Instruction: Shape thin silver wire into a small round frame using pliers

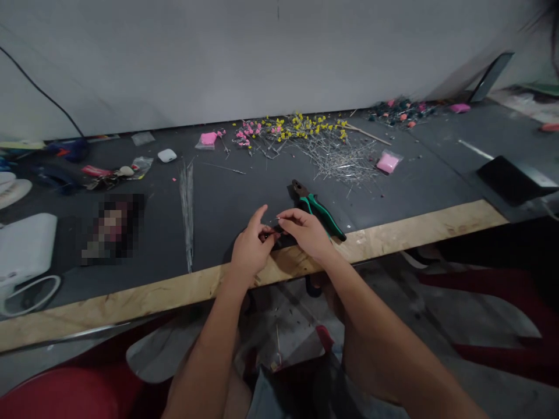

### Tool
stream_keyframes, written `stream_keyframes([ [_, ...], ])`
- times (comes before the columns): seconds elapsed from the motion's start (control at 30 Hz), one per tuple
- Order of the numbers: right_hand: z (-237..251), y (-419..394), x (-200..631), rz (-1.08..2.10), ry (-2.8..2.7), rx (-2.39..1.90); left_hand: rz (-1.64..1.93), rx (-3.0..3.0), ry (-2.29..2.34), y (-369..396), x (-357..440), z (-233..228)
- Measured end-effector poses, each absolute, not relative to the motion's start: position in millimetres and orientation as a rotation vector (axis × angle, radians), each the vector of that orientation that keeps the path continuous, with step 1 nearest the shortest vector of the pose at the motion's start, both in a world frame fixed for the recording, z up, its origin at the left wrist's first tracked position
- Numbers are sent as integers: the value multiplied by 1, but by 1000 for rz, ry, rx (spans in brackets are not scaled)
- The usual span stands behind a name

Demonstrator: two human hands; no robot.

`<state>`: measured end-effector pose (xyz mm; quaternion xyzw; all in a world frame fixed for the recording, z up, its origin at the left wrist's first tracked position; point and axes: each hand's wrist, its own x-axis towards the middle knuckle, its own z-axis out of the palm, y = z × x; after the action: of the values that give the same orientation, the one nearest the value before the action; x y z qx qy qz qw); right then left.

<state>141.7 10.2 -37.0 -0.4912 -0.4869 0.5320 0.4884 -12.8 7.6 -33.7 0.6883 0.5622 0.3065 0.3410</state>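
Now both hands meet at the table's near edge: left hand [251,247] and right hand [305,231] pinch a thin wire [276,220] between fingertips, seemingly bending it; green pliers [318,209] lie just beside, likely needed next.

We are in a craft workshop: a long dark worktable [227,192], green pliers [321,210] at 12 o'clock, heaps of bead-tipped wires [314,139] beyond.
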Motion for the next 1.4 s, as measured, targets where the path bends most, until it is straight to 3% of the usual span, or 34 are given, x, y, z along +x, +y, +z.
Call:
stream_keyframes([
  [0.47, -37, 12, 142, 1328, -1154, -1180, 967, 1455, 1258, 11, -19, -37],
  [1.4, -23, -12, 164, 1252, -1511, -1348, 649, 1899, 1377, -1, -14, -29],
])
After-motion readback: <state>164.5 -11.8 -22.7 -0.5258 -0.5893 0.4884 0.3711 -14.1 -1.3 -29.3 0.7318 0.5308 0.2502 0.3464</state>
